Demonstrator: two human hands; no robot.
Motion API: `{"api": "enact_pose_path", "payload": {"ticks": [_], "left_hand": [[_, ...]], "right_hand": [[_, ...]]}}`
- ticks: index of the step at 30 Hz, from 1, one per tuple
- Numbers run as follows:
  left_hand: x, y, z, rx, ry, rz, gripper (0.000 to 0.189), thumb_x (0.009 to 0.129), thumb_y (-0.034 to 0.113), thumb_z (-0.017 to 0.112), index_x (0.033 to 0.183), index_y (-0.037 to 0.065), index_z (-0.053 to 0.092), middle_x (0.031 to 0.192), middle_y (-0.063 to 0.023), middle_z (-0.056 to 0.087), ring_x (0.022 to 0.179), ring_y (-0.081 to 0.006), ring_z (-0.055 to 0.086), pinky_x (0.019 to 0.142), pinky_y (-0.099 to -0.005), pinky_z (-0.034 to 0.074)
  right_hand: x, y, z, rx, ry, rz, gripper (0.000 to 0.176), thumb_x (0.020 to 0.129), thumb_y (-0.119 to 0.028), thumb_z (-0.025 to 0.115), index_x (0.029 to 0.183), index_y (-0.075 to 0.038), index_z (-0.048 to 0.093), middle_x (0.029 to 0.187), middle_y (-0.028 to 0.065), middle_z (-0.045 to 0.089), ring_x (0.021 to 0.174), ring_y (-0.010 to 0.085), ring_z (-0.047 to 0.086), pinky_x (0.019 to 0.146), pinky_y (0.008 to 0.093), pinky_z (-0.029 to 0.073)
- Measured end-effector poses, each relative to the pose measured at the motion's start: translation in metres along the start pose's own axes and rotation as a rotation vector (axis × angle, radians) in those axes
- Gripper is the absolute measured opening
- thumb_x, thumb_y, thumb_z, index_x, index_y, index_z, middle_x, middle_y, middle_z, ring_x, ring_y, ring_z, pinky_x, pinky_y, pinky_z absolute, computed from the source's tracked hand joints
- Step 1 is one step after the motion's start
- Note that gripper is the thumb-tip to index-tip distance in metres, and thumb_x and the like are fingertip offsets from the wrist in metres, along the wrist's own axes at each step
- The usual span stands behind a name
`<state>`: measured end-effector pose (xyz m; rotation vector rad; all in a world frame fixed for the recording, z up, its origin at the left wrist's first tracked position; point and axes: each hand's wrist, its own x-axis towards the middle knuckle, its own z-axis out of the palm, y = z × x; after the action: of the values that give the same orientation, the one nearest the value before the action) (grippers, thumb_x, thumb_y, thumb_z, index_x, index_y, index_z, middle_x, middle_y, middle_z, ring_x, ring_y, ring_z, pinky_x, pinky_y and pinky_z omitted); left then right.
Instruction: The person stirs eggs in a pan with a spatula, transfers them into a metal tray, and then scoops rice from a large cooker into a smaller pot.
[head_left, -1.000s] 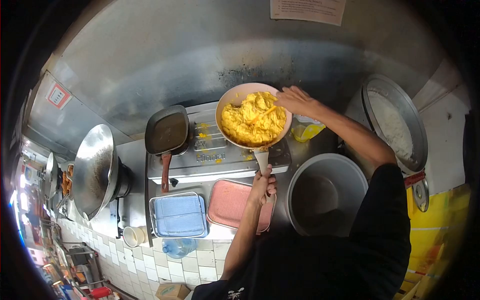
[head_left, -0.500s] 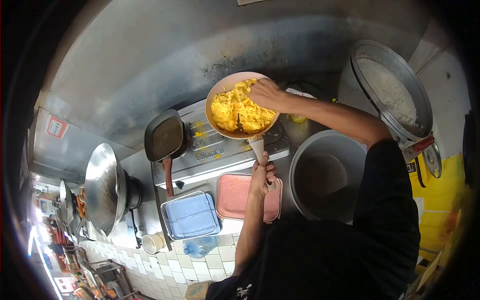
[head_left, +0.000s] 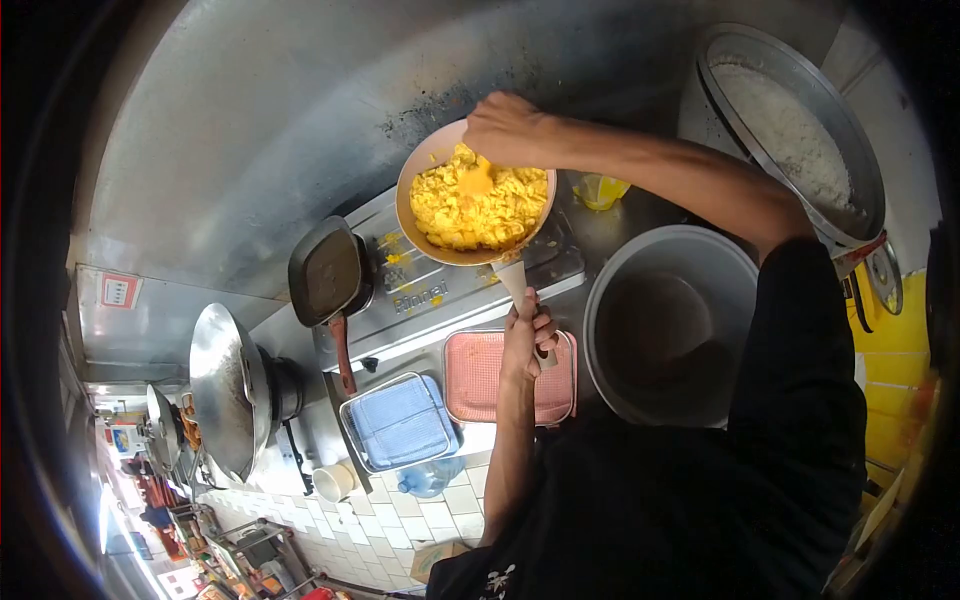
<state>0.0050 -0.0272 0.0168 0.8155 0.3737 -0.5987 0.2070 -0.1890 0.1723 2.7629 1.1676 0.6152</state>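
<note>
Pointing back toward the person's body and slightly to the right, the pale grey-beige handle sets the long axis of the round, shallow, beige-lined frying pan. The pan lies straight ahead of the left hand, over the right part of the silver metal gas stove. The left hand is wrapped firmly around the handle partway along, between the pan and the handle's tip, which shows below the fingers.

The right hand lies on the far side: its forearm crosses in from the right, beyond the pan's right edge, and the hand hangs over the far rim. It is curled around the orange utensil, whose broad end sits in the bright yellow scrambled egg just below the hand; the hand hides the utensil's upper part. The right hand is thus nearer to the egg, while the left is nearer to the body, and the two stand well apart with the pan between them.

Near the left hand lies the pink rectangular mesh-lined tray, and to its right stands the large, deep grey metal pot.
</note>
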Motion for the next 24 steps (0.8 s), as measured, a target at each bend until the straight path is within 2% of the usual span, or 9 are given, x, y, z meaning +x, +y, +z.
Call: {"api": "enact_pose_path", "payload": {"ticks": [5,8,11,12,14,17,20,23,24], "left_hand": [[0.001,0.002,0.000,0.022,0.009,-0.007,0.021,0.101,0.032,0.055,0.090,0.015,0.049,0.060,0.0071,0.035,0.044,-0.0021,0.026,0.036,-0.0197,0.017],[0.000,-0.002,0.000,0.001,0.009,0.000,0.020,0.102,0.032,0.054,0.092,0.015,0.051,0.060,0.0075,0.034,0.044,-0.0017,0.026,0.036,-0.0193,0.018],[0.001,0.000,-0.001,0.000,0.005,-0.002,0.020,0.102,0.032,0.054,0.093,0.014,0.051,0.060,0.0078,0.034,0.043,-0.0018,0.026,0.036,-0.0192,0.018],[0.001,-0.001,-0.002,-0.002,0.004,-0.006,0.020,0.101,0.032,0.055,0.093,0.014,0.051,0.060,0.0078,0.034,0.043,-0.0019,0.026,0.036,-0.0193,0.018],[0.001,-0.001,-0.002,-0.012,-0.002,-0.007,0.021,0.101,0.033,0.056,0.094,0.014,0.049,0.059,0.0081,0.033,0.043,-0.0020,0.026,0.036,-0.0197,0.018],[0.002,0.000,-0.003,-0.020,-0.038,-0.009,0.025,0.101,0.032,0.056,0.087,0.017,0.041,0.061,0.0068,0.035,0.045,-0.0022,0.027,0.036,-0.0202,0.017],[0.002,-0.002,-0.002,-0.044,0.013,-0.015,0.020,0.101,0.031,0.056,0.090,0.016,0.047,0.059,0.0081,0.033,0.043,-0.0020,0.026,0.036,-0.0199,0.018],[0.002,-0.001,-0.003,-0.041,0.034,-0.040,0.023,0.100,0.031,0.057,0.087,0.018,0.044,0.059,0.0085,0.031,0.045,-0.0026,0.026,0.036,-0.0202,0.018],[0.007,-0.003,-0.010,-0.033,0.003,-0.052,0.029,0.098,0.034,0.060,0.089,0.017,0.039,0.062,0.0049,0.036,0.045,-0.0037,0.027,0.036,-0.0204,0.020]], "right_hand": [[0.020,0.013,-0.027,-0.124,-0.158,-0.033,0.011,0.072,-0.012,0.067,0.073,-0.004,0.074,0.076,0.0147,0.071,0.076,0.0277,0.071,0.068,0.0407,0.054],[0.041,0.027,-0.031,-0.070,-0.294,-0.026,0.013,0.065,-0.008,0.070,0.076,0.000,0.072,0.077,0.0168,0.070,0.074,0.0318,0.068,0.064,0.0429,0.052],[0.079,0.019,-0.044,0.006,-0.755,0.125,0.019,0.068,-0.008,0.066,0.083,0.000,0.073,0.081,0.0180,0.070,0.074,0.0328,0.067,0.063,0.0440,0.051],[0.091,0.017,-0.041,0.014,-0.780,0.100,0.020,0.068,-0.008,0.064,0.084,0.000,0.073,0.081,0.0181,0.070,0.074,0.0328,0.066,0.063,0.0442,0.051],[0.118,0.017,-0.028,0.022,-0.828,0.052,0.022,0.069,-0.008,0.062,0.086,0.000,0.073,0.083,0.0182,0.069,0.073,0.0326,0.065,0.062,0.0445,0.050],[0.164,0.009,0.000,-0.102,-0.890,0.003,0.021,0.071,-0.008,0.066,0.090,-0.004,0.074,0.085,0.0158,0.071,0.074,0.0306,0.065,0.060,0.0429,0.053],[0.192,-0.001,0.013,-0.126,-0.797,0.253,0.023,0.073,-0.009,0.070,0.096,-0.010,0.074,0.084,0.0088,0.071,0.077,0.0241,0.066,0.062,0.0396,0.055],[0.245,0.020,0.115,-0.292,-0.864,0.357,0.024,0.077,-0.012,0.070,0.100,-0.015,0.074,0.086,0.0031,0.070,0.082,0.0190,0.067,0.064,0.0392,0.057],[0.265,0.023,0.152,-0.400,-0.977,0.381,0.022,0.079,-0.014,0.067,0.100,-0.015,0.074,0.089,0.0008,0.069,0.083,0.0186,0.067,0.060,0.0417,0.056]]}}
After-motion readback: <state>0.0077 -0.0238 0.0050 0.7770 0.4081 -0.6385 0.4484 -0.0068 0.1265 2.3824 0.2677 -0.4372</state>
